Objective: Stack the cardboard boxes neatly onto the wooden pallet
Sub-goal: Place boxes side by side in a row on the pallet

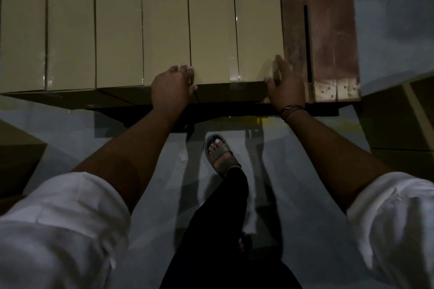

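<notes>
1. While you are squaring up, the wooden pallet (328,30) is lying bare just beyond your right fingertips (279,61).
2. The end cardboard box (234,30) is sitting between your fingers.
3. Your left hand (172,87) is gripping its corner; your right hand (285,87) is pressing straight-fingered, probably nudging it flush.

Warehouse, cardboard boxes (164,19), wooden pallet (333,30)
</notes>
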`<control>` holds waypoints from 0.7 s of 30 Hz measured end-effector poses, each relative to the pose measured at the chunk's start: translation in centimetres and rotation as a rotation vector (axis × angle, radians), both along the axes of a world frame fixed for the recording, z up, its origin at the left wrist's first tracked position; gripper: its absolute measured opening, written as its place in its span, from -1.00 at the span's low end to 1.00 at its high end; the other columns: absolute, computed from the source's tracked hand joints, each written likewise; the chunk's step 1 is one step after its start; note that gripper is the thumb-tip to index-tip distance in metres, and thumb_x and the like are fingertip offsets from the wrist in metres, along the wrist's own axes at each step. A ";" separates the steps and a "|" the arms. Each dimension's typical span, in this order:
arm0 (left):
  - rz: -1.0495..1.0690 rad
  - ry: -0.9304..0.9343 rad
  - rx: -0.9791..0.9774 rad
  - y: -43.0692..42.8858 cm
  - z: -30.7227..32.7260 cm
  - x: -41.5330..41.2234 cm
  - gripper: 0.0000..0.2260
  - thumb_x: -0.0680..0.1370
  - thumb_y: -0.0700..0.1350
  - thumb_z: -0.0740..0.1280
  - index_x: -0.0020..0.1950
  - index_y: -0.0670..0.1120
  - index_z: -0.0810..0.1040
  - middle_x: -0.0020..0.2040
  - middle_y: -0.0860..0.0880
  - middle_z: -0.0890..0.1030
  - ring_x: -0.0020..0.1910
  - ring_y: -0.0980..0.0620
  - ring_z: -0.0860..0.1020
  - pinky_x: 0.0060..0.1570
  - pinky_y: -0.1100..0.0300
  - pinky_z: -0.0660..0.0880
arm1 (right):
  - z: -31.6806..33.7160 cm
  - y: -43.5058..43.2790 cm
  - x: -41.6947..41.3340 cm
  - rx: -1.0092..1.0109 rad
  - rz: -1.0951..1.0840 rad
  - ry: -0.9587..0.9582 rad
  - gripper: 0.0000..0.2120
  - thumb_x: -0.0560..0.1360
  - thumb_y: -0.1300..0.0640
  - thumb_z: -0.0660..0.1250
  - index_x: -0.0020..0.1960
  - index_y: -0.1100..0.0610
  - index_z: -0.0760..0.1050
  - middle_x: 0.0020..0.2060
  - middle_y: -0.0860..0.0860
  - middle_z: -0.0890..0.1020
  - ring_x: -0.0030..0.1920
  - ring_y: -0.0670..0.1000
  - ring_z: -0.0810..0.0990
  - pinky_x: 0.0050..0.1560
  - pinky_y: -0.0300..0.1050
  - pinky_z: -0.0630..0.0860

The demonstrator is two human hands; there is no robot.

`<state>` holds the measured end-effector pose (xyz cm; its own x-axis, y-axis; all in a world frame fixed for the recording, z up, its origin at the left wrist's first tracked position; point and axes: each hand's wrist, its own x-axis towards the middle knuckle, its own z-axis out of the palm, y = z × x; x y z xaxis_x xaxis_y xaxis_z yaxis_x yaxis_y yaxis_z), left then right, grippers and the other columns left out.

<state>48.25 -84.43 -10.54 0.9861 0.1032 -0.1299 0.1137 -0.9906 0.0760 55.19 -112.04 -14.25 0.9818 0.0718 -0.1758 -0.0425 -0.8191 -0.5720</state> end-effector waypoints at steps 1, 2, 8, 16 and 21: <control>-0.003 -0.003 -0.001 0.1 -0.1 0.0 -0.64 0.59 0.01 0.39 0.36 -0.06 0.53 0.25 -0.11 0.59 0.07 -0.12 0.60 -0.09 -0.03 0.61 | -0.1 -0.2 0.3 0.044 -0.054 0.030 -0.46 0.59 0.11 0.32 0.54 0.09 0.31 0.51 0.18 0.31 0.45 0.16 0.37 0.45 -0.03 0.35; -0.005 -0.002 -0.002 0.1 -0.1 0.0 -0.63 0.59 0.01 0.39 0.36 -0.06 0.53 0.26 -0.11 0.59 0.08 -0.12 0.60 -0.08 -0.03 0.61 | -0.3 -0.3 0.5 0.080 -0.088 0.068 -0.46 0.59 0.12 0.32 0.54 0.11 0.31 0.48 0.18 0.37 0.43 0.15 0.40 0.44 -0.05 0.36; 0.015 0.027 -0.012 0.1 0.0 0.1 -0.61 0.60 0.01 0.38 0.41 -0.07 0.51 0.36 -0.13 0.55 0.15 -0.15 0.60 0.01 -0.05 0.60 | -0.3 -0.9 0.7 0.169 -0.114 0.140 -0.48 0.60 0.20 0.30 0.55 0.08 0.32 0.43 0.13 0.46 0.39 0.09 0.45 0.33 -0.28 0.30; 0.023 0.055 -0.026 -0.3 0.6 0.0 -0.66 0.61 -0.01 0.36 0.37 -0.07 0.52 0.30 -0.14 0.56 0.11 -0.17 0.59 -0.08 -0.02 0.55 | -0.2 -1.4 0.5 0.202 -0.130 0.115 -0.53 0.62 0.28 0.22 0.51 0.07 0.38 0.35 0.00 0.51 0.27 -0.02 0.48 0.27 -0.36 0.29; 0.029 0.057 -0.015 -0.3 0.9 -0.3 -0.66 0.62 0.02 0.35 0.37 -0.05 0.51 0.27 -0.14 0.58 0.07 -0.16 0.61 -0.14 0.03 0.52 | -0.2 -1.5 0.5 0.215 -0.141 0.137 -0.53 0.62 0.30 0.22 0.50 0.04 0.40 0.28 0.07 0.57 0.19 -0.01 0.52 0.22 -0.35 0.34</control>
<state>47.92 -84.77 -9.62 0.9737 0.1292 -0.1875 0.1468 -0.9857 0.0832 55.66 -113.53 -14.41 0.9529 -0.0141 -0.3029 -0.2364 -0.6604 -0.7128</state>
